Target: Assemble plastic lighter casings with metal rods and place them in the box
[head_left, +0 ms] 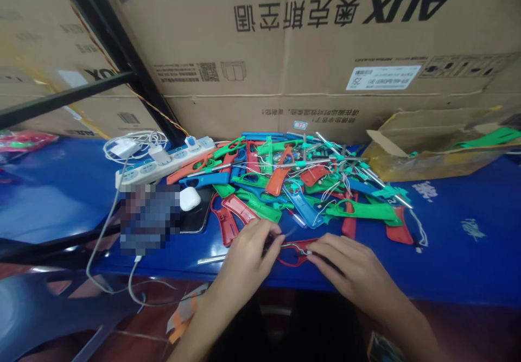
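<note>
Pinching a red plastic handle point(293, 255) with left hand point(248, 259) and right hand point(352, 272), fingertips closed on it, perhaps on wire too. Working beside a heap of plastic handles point(301, 183).

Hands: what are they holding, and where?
Both pinch one red plastic piece: left hand at its left end, right hand at its right end.

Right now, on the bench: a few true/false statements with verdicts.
1. The left hand and right hand both pinch a red piece at the near edge of the table. True.
2. The power strip lies right of the pile. False: it lies left of it.
3. A white earbud case rests on the phone. True.
4. The pile holds only red parts. False: red, green and blue are mixed.
</note>
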The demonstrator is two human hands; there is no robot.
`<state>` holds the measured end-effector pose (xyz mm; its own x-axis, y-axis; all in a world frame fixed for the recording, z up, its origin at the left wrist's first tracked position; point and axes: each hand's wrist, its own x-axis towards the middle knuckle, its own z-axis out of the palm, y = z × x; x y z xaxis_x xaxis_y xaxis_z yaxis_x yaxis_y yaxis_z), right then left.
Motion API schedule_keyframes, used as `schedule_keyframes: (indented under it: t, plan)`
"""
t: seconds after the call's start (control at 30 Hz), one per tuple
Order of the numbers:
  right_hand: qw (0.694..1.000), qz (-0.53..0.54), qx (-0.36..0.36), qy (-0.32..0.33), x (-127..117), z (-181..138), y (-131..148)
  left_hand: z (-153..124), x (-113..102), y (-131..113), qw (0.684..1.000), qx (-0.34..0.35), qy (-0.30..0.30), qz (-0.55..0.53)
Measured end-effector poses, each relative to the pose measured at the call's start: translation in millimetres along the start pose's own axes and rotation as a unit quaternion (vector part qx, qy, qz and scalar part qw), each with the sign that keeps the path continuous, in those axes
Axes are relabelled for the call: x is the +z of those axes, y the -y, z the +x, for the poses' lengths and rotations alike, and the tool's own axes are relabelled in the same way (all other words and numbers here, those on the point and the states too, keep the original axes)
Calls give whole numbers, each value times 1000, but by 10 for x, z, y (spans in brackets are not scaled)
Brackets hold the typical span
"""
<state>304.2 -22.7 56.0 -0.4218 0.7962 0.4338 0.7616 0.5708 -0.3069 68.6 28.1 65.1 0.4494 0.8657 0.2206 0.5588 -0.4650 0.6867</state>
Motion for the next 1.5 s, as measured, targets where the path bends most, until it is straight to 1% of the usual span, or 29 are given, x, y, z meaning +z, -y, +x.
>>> schedule_keyframes:
  t: [0.13, 0.2, 0.27, 0.4, 0.5, 0.6, 0.73, 0.97, 1.13, 1.33, 1.5]
  plan:
    - [1000, -24, -17, 1, 5, -32, -17, -88, -40, -50, 995, 58, -52, 56]
    - [1000, -25, -15, 4, 3, -33, -17, -143, -50, -89, 992, 86, -73, 55]
    - [1000, -13, -6, 10, -4, -26, -8, -196, -10, -125, 991, 100, -77, 48]
    - [1000, 15, 14, 18, -22, -24, 16, -248, 165, -162, 991, 88, -67, 72]
    - [999, 25, 14, 15, -21, -44, 12, -219, 237, -164, 994, 69, -57, 70]
    - [999, 33, 11, 8, -9, -60, -3, -159, 229, -164, 996, 62, -44, 53]
    - [998, 60, 30, -5, -5, -39, -8, -100, 202, -168, 996, 64, -32, 45]
    - [994, 99, 40, 20, -1, -32, -26, -65, 161, -133, 990, 116, -24, 75]
    - [993, 108, 40, 22, 20, -63, -45, -51, 128, -120, 989, 129, -26, 67]
    - [995, 89, 30, 16, 9, -42, -41, -55, 155, -128, 986, 141, -30, 82]
    - [998, 66, 13, 18, 13, -47, -45, -38, 170, -124, 978, 167, -27, 125]
